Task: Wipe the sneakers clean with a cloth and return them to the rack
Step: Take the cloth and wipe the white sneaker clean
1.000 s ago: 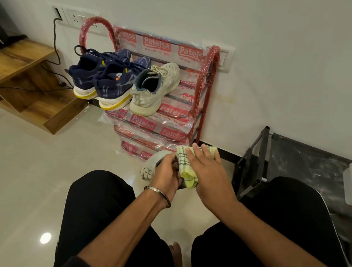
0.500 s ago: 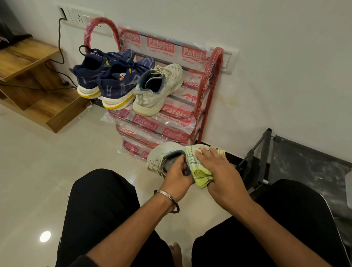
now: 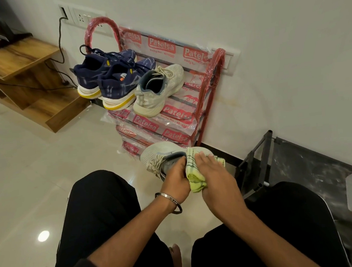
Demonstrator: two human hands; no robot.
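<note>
Right hand (image 3: 213, 172) presses our yellow-green cloth (image 3: 193, 174) flat-fingered on the pale sneaker (image 3: 162, 153); left hand (image 3: 175, 184) grips its collar. Mid-wipe; next, rack (image 3: 205, 92) at twelve o'clock.

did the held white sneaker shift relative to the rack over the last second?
Yes. The held white sneaker has turned: its laces and opening now show, against the red rack. Left hand grips it; right hand presses the cloth.
</note>
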